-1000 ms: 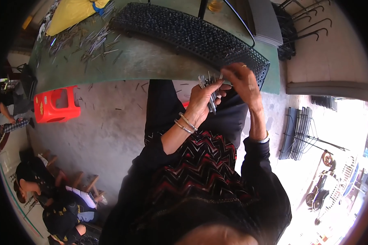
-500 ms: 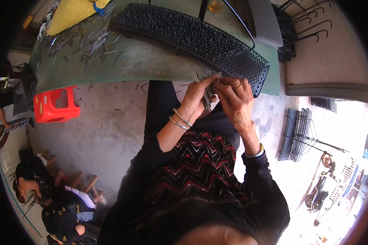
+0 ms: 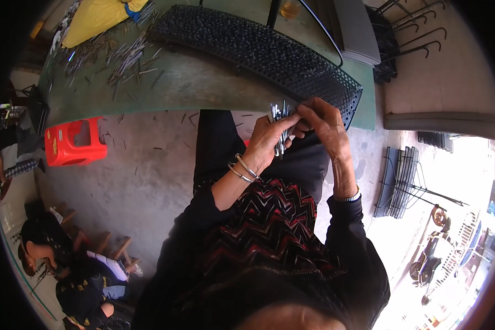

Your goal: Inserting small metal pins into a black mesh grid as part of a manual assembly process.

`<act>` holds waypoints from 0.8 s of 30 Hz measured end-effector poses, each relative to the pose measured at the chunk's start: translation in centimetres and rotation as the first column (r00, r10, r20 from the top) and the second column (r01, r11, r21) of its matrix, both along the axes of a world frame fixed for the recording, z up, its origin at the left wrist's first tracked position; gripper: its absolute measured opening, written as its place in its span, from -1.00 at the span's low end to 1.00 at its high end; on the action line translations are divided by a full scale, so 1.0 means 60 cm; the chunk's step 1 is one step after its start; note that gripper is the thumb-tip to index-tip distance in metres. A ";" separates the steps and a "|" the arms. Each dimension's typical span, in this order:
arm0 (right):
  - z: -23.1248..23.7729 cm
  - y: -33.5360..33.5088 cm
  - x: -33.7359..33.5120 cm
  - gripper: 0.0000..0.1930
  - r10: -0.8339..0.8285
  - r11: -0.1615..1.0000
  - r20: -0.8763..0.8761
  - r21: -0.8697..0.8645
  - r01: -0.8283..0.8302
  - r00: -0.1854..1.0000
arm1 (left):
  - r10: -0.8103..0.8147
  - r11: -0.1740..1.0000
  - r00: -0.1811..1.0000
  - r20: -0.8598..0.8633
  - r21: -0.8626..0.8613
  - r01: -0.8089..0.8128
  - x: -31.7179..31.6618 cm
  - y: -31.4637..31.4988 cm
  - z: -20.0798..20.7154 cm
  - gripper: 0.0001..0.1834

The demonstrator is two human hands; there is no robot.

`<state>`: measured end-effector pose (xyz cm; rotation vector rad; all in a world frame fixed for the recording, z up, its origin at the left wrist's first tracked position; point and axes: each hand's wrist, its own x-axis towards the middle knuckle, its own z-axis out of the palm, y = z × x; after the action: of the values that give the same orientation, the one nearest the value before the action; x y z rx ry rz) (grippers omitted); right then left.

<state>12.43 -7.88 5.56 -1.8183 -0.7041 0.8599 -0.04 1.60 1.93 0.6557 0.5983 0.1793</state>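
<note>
With twelve o'clock pointing away from the wearer and the dial centred between the two hands, the left hand (image 3: 265, 136) sits at nine o'clock, its fingers clamped around a bundle of thin metal strips (image 3: 276, 113) whose bright ends poke out toward twelve and six. The right hand (image 3: 329, 124) is at three, fingers bent and brought in close to the left thumb; I cannot tell whether they pinch a strip. Both hands work above the lap, just off the near edge of the green tabletop (image 3: 203, 82). On it a long black perforated tray (image 3: 247, 47) slants from eleven o'clock round to two, densely filled along most of its length, with bare holes showing at the two o'clock end, near the right hand. Toward ten o'clock lie loose metal strips (image 3: 129, 60), scattered beside a yellow bag (image 3: 96, 22) with a blue tie (image 3: 132, 12). Grey stacked sheets (image 3: 357, 33) stand at one, dark hooked rods (image 3: 423, 47) at two. A red stool (image 3: 71, 151) is on the floor at nine, dark panels (image 3: 396, 181) at four; at eight, people in dark clothing (image 3: 85, 291) sit well apart.
</note>
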 end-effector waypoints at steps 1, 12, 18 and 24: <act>-0.003 -0.001 0.002 -0.78 0.000 1.000 -0.001 -0.001 0.000 1.000 | 0.008 1.000 1.000 -0.009 0.021 -0.007 -0.001 -0.001 0.004 -0.79; 0.003 0.005 -0.004 -0.79 -0.068 0.998 0.022 0.006 0.067 0.997 | 0.076 0.994 0.997 -0.004 0.077 -0.075 -0.003 -0.004 0.003 -0.81; 0.007 0.003 0.012 -0.84 0.025 0.998 0.019 -0.061 -0.024 0.999 | 0.006 0.993 0.999 -0.037 0.115 -0.001 -0.005 -0.002 -0.002 -0.80; 0.008 0.021 0.019 -0.92 -0.312 0.945 0.369 0.214 0.247 0.875 | 0.113 0.986 0.993 0.012 -0.127 -0.111 -0.001 0.006 -0.050 -0.78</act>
<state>13.58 -6.62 6.05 -1.9071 -0.7138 0.2292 -0.11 1.97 -1.10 0.4976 0.6230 0.2505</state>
